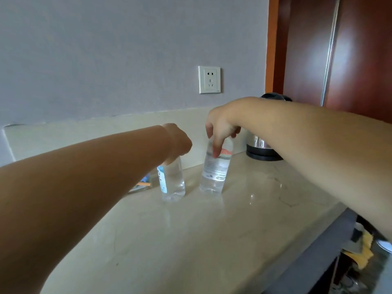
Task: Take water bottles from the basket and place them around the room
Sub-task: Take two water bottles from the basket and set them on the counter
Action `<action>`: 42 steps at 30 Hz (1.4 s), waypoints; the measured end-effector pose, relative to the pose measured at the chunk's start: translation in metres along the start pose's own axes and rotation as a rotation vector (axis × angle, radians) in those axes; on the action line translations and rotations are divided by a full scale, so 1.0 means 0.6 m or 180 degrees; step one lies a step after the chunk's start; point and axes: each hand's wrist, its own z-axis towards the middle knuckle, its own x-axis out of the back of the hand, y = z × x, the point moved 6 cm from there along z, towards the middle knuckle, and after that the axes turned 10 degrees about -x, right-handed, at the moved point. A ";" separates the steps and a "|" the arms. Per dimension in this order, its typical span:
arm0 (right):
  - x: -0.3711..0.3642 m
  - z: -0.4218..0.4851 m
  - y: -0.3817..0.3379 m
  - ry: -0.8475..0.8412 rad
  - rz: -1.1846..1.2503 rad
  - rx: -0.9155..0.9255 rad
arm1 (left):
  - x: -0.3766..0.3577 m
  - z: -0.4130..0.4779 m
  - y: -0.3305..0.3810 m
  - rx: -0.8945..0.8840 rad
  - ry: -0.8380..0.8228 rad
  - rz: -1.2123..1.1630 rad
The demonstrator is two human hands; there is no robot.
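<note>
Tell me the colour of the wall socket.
White; the wall socket shows best in the head view.

We see soft, fairly bright, even light with weak shadows. Below the socket (209, 79) the counter (244, 219) shines with pale glints and faint reflections of the left bottle (172, 183) and right bottle (214, 175). Right of the socket the door (360, 60) carries a broad sheen. Everything is slightly blurred, and straight lines bow toward the edges.
</note>
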 end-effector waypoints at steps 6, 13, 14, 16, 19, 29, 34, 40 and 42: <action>0.003 0.045 -0.001 0.0283 0.0736 0.0456 | 0.016 0.041 -0.004 0.0074 0.0248 0.0310; 0.004 0.037 -0.034 0.0709 0.0344 0.1239 | -0.004 0.051 0.005 0.0431 0.0572 0.0161; 0.005 0.036 -0.032 0.0799 0.0320 0.1345 | -0.011 0.046 0.005 0.0573 0.0646 0.0044; 0.006 0.038 -0.023 0.0924 0.0442 0.1509 | -0.029 0.032 0.009 0.0879 0.0773 -0.0227; 0.000 0.045 -0.009 0.1160 0.0755 0.1698 | -0.046 0.001 0.022 0.1297 0.1212 -0.0504; -0.155 0.153 0.058 0.0261 0.4667 0.1366 | -0.165 -0.011 0.102 0.2956 0.2016 -0.5107; -0.224 0.207 0.001 -0.1133 0.4931 0.0703 | -0.181 0.042 0.117 0.3042 0.1940 -0.5398; -0.199 0.191 -0.062 -0.2467 0.4903 0.1769 | -0.174 0.071 0.088 0.2677 0.1825 -0.4588; -0.192 0.209 -0.069 -0.2632 0.5041 0.1684 | -0.184 0.073 0.080 0.2652 0.1622 -0.4221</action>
